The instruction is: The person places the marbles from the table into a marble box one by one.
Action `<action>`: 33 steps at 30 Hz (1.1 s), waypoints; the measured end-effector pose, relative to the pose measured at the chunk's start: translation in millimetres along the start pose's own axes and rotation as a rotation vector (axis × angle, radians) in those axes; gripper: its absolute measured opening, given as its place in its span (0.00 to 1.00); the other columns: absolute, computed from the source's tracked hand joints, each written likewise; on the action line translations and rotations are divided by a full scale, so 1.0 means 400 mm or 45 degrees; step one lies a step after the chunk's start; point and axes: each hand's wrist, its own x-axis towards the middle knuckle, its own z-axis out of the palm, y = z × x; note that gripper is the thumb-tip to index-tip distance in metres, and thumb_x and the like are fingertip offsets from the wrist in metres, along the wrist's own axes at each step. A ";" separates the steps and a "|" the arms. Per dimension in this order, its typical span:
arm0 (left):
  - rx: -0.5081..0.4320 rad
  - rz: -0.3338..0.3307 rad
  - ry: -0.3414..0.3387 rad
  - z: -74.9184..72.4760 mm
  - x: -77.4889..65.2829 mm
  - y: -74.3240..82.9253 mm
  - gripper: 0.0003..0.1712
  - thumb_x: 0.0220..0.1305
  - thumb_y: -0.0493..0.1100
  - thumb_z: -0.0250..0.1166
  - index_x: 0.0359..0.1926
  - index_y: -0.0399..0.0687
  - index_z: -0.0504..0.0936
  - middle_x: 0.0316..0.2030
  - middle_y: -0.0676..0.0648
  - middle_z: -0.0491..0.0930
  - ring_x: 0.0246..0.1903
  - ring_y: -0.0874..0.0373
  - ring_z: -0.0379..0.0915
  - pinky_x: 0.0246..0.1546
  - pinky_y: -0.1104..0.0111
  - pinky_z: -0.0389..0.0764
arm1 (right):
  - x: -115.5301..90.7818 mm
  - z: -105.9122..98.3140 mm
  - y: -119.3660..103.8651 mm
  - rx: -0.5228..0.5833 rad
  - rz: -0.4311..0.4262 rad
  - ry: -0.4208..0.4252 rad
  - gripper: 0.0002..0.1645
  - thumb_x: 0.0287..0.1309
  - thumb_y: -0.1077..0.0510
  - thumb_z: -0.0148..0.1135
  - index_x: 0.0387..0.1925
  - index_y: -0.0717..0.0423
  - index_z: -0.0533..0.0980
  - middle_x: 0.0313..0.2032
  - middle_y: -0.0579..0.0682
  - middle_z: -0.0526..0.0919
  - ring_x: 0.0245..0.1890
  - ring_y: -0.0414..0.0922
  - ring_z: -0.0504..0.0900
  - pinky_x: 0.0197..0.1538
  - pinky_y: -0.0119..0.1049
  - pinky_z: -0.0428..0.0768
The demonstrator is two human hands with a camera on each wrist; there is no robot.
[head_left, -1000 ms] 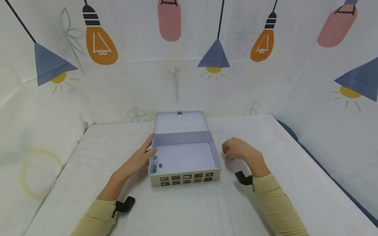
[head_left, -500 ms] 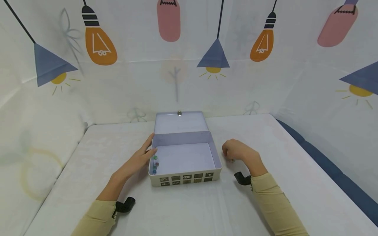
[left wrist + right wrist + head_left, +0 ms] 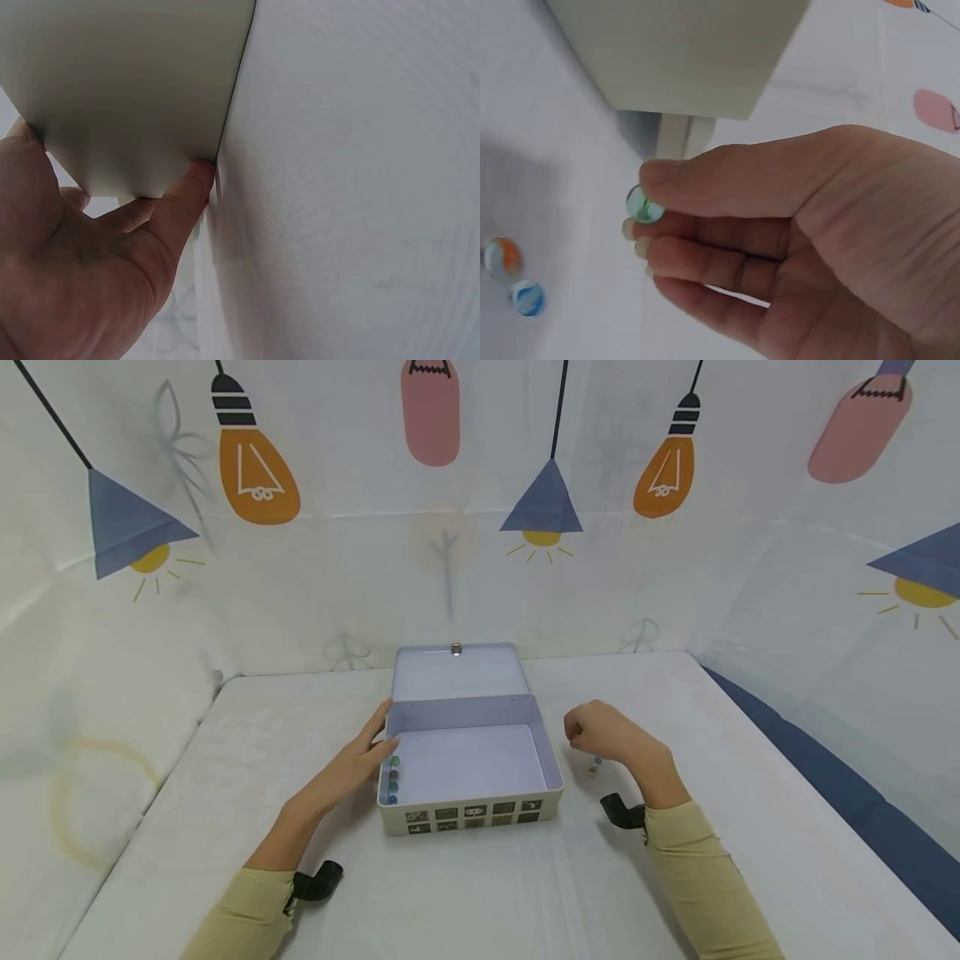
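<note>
A pale metal box (image 3: 551,768) stands on the table with its lid (image 3: 461,672) folded back. My left hand (image 3: 358,758) holds its left side: the thumb lies over the rim, and the fingers reach along the outer wall (image 3: 127,97) to the back corner. Inside, several glass marbles (image 3: 394,761) line the left wall. To the right of the box, my right hand (image 3: 611,731) pinches a clear marble with green in it (image 3: 645,204) between thumb and fingertips. Below that hand lie a blue-streaked marble (image 3: 528,298) and an orange-streaked marble (image 3: 502,259) on the table.
The white-covered table (image 3: 465,893) runs back to a printed curtain (image 3: 480,585). A metal clasp (image 3: 456,648) sits at the lid's far edge. Black wrist pieces (image 3: 318,881) jut out by both sleeves. Dark blue fabric (image 3: 825,777) shows past the table's right edge.
A marble loose on the box floor has rolled left into the row along the wall. My right hand has risen a little with its marble, uncovering those on the table. The left hand stays put.
</note>
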 end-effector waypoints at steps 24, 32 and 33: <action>-0.013 0.000 -0.006 0.000 0.002 0.000 0.39 0.67 0.64 0.46 0.69 0.81 0.32 0.74 0.48 0.32 0.70 0.37 0.41 0.61 0.39 0.59 | -0.010 -0.019 -0.113 0.035 -0.324 0.313 0.04 0.55 0.63 0.61 0.32 0.50 0.79 0.32 0.43 0.81 0.33 0.37 0.75 0.39 0.31 0.76; -0.004 0.009 0.003 0.001 0.002 0.000 0.38 0.67 0.63 0.46 0.69 0.82 0.32 0.74 0.48 0.32 0.70 0.37 0.42 0.61 0.38 0.58 | 0.004 0.021 -0.150 -0.064 -0.427 0.286 0.04 0.55 0.62 0.62 0.32 0.50 0.79 0.32 0.42 0.80 0.33 0.36 0.75 0.39 0.30 0.77; -0.001 0.008 0.004 0.001 0.002 0.000 0.39 0.67 0.64 0.46 0.69 0.82 0.32 0.74 0.48 0.32 0.70 0.37 0.42 0.61 0.38 0.58 | 0.006 0.027 -0.153 -0.085 -0.435 0.279 0.03 0.55 0.62 0.62 0.32 0.51 0.79 0.32 0.42 0.80 0.34 0.36 0.75 0.39 0.31 0.77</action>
